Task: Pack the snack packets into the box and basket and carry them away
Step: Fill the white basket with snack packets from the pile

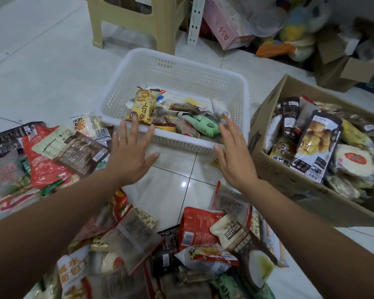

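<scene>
White perforated plastic is forming the basket (181, 70), which is sitting on the tiled floor (52, 72) ahead of the person, its long axis running left to right with the right end slightly nearer. Inside it, a yellow packet (141, 106) is leaning at the left wall, long axis pointing away from the person, and a green packet (203, 125) is lying flat along the near wall. Both arms are reaching forward, palms down. The left hand (130, 156) is hovering at the near left rim, its grip wide, fingers straight and spread, holding nothing. The right hand (233, 156) is hovering at the near right corner, grip likewise wide and empty; its fingertips are blurred. The cardboard box (274, 169) is standing just right of the basket, open-topped, with packets standing on end inside. Loose snack packets (203, 231) are lying heaped on the floor at left and beneath the forearms.
</scene>
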